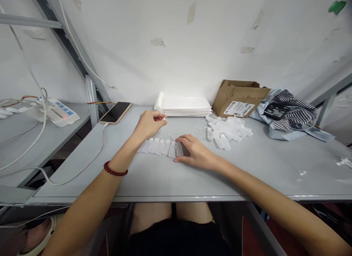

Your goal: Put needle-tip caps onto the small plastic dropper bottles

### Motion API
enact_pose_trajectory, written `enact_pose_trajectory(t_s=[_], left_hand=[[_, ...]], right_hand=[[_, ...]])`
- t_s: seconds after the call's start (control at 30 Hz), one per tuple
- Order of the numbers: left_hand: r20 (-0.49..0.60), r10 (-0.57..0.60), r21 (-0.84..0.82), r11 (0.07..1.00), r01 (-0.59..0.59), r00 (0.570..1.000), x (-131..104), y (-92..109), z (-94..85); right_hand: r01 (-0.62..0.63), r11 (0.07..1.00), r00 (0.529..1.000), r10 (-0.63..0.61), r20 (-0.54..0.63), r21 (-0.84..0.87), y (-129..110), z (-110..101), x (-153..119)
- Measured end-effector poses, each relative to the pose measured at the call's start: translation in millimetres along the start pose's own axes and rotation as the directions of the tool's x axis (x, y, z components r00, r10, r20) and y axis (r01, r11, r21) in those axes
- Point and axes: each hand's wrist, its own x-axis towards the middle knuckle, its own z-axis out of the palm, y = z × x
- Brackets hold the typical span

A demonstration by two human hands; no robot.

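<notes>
Several small translucent plastic sleeves with rounded tops lie side by side in a row on the grey table. At the right end of that row, my right hand has its thumb and fingers around the last plastic sleeve, which rests on the table. My left hand is raised behind the row, thumb and fingers pinched together. A tiny white bit shows at its fingertips, too small to name. To the right lies a loose pile of similar sleeves, some with thin white strings.
Behind my hands is a stack of white sheets or envelopes against the wall. An open cardboard box and striped cloth sit at the back right. A phone with a white cable lies to the left.
</notes>
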Motion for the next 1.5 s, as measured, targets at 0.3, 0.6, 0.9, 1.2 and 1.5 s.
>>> enact_pose_trajectory(t_s=[0.3, 0.6, 0.9, 1.2, 1.5], left_hand=[[0.022, -0.015, -0.159, 0.987, 0.018, 1.0, -2, -1, 0.8], [0.124, -0.072, -0.259, 0.961, 0.102, 0.99, -9, 11, 3.7], [0.28, -0.068, -0.365, 0.915, 0.171, 0.958, -17, 12, 17.1], [0.353, -0.053, -0.479, 0.847, 0.23, 0.934, -16, 10, 16.5], [0.354, -0.071, -0.532, 0.805, 0.263, 0.933, -16, 10, 16.8]], right_hand=[[0.003, 1.0, 1.0, -0.003, -0.012, 0.007, 0, -2, 0], [0.072, 0.997, 0.987, -0.068, -0.144, 0.022, 2, -4, -1], [0.194, 0.981, 0.932, -0.18, -0.314, 0.016, 7, -2, 0], [0.226, 0.974, 0.895, -0.204, -0.397, 0.008, 5, -2, 2], [0.141, 0.99, 0.91, -0.125, -0.396, 0.013, 0, -6, 1]])
